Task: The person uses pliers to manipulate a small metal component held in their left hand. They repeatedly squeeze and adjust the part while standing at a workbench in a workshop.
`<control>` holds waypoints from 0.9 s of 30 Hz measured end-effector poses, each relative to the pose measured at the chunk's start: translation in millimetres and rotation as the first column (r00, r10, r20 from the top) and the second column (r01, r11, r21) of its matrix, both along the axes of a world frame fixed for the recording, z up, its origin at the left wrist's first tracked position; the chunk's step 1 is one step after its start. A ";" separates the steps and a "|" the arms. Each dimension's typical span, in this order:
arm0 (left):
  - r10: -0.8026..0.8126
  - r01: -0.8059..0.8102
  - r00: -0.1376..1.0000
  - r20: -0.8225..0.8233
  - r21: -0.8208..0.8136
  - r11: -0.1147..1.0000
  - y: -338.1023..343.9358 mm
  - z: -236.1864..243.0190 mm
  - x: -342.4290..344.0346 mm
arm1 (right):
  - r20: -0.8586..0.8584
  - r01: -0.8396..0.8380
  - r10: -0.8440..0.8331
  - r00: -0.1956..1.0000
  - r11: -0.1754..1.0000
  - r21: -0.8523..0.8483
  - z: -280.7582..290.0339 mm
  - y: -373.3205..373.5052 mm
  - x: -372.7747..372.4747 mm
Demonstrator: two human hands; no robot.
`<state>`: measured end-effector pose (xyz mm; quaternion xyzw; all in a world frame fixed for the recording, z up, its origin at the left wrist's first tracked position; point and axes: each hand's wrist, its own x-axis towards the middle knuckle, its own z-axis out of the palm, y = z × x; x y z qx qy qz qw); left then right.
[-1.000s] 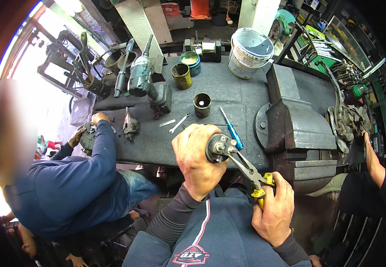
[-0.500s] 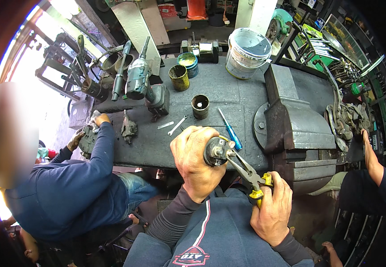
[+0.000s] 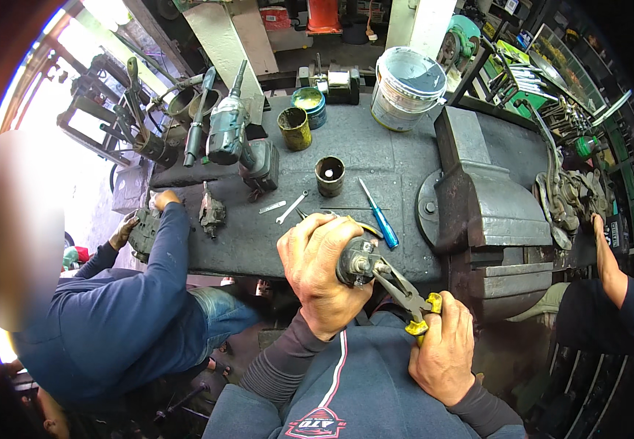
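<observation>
My left hand [image 3: 315, 274] is closed around a black cylindrical solenoid [image 3: 349, 256], held above the bench's front edge with its end and metal terminal studs facing me. My right hand [image 3: 445, 358] grips long-nose pliers [image 3: 402, 291] by their yellow handles. The pliers' jaw tips are at a stud on the solenoid's end; whether they pinch it is too small to tell. Just beyond lies a blue-handled screwdriver [image 3: 383, 225] on the dark bench. A curved yellow-and-black piece [image 3: 370, 230] shows partly behind my left hand.
A large vise [image 3: 489, 197] stands at right. An open-ended spanner [image 3: 291, 208], a dark can [image 3: 329, 175], a yellow-stained can [image 3: 295, 129], a white bucket [image 3: 407, 91] and an impact wrench [image 3: 228, 132] are on the bench. Co-workers handle parts at left [image 3: 143, 233] and right [image 3: 571, 201].
The pliers and my right hand have shifted slightly left and toward me. The solenoid has turned a little in my left hand, and more of the yellow-and-black piece shows.
</observation>
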<state>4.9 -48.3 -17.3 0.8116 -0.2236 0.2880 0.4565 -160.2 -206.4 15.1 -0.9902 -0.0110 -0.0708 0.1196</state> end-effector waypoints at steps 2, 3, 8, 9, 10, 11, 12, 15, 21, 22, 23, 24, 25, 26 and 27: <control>-0.011 0.011 1.000 -0.017 0.013 1.000 1.7 5.1 0.1 | 0.021 -0.013 0.013 1.000 1.000 0.007 -0.3 -0.3 1.4; -0.013 0.013 1.000 -0.017 0.018 1.000 2.1 5.5 0.7 | 0.032 -0.020 0.020 0.999 1.000 0.011 -0.9 -1.0 2.1; -0.002 0.004 1.000 -0.026 0.053 0.999 8.6 9.1 1.9 | 0.000 -0.087 0.088 0.996 0.994 0.059 -5.8 -7.6 6.1; 0.001 0.001 1.000 -0.029 0.065 0.998 10.2 10.9 2.3 | -0.006 -0.093 0.094 0.996 0.993 0.068 -6.4 -8.3 7.4; -0.001 0.003 0.999 -0.032 0.074 0.997 11.0 13.7 2.9 | -0.005 -0.097 0.098 0.995 0.993 0.068 -6.4 -9.1 7.8; -0.008 0.011 0.999 -0.037 0.079 0.997 11.6 15.0 3.5 | -0.005 -0.101 0.101 0.995 0.993 0.067 -6.5 -10.1 8.3; -0.016 0.020 0.999 -0.042 0.083 0.996 11.9 16.3 4.2 | -0.005 -0.104 0.105 0.994 0.992 0.067 -6.3 -11.1 8.7; -0.044 0.051 0.997 -0.067 0.097 0.994 17.8 18.7 5.5 | 0.004 -0.125 0.125 0.992 0.989 0.081 -4.9 -13.5 12.5; -0.136 0.155 0.979 -0.149 0.128 0.979 30.4 27.1 10.0 | 0.054 -0.188 0.186 0.981 0.982 0.036 0.4 -19.2 22.5; -0.163 0.187 0.971 -0.173 0.137 0.973 32.6 29.2 11.0 | 0.063 -0.202 0.201 0.978 0.979 0.020 0.2 -21.5 23.1; -0.189 0.219 0.962 -0.196 0.145 0.965 34.8 31.2 12.1 | 0.064 -0.212 0.211 0.975 0.977 0.011 0.5 -23.6 23.9; -0.216 0.252 0.950 -0.225 0.147 0.957 36.8 33.5 13.6 | 0.065 -0.221 0.220 0.973 0.975 0.001 1.1 -25.7 24.7; -0.240 0.283 0.937 -0.252 0.150 0.947 39.3 36.7 15.0 | 0.069 -0.232 0.232 0.970 0.973 -0.007 2.0 -27.6 25.6; -0.263 0.313 0.923 -0.280 0.152 0.937 41.3 38.6 16.5 | 0.071 -0.247 0.246 0.967 0.969 -0.006 3.4 -29.7 27.0; -0.294 0.352 0.903 -0.313 0.149 0.924 43.2 40.2 18.7 | 0.073 -0.261 0.260 0.963 0.965 -0.005 5.1 -32.0 28.6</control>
